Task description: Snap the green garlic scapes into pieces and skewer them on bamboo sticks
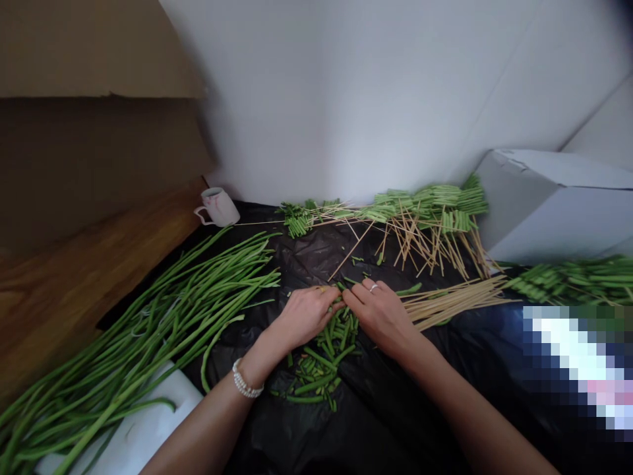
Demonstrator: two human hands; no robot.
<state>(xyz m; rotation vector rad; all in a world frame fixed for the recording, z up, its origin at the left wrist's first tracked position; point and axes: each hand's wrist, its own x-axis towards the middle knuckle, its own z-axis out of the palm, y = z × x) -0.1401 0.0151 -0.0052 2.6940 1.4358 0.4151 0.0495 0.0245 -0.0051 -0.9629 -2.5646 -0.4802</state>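
the left hand [305, 313] and right hand [380, 314] both look pinched on a green bean [341, 286], over a pile of short pieces [321, 363] on the black sheet [395, 415]. it should be light, firm, slightly slippery and apt to snap if bent; hold it near the ends.

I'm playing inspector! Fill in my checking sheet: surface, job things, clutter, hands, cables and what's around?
Surface: wrinkled black sheet.
Job's things: long green beans at left; cut pieces below the hands; loose wooden skewers; skewered green rows near the wall.
Clutter: mug at the back.
Hands: left hand and right hand close together; grip unclear.
Cables: nothing seen.
Surroundings: white wall, white box, brown panel.
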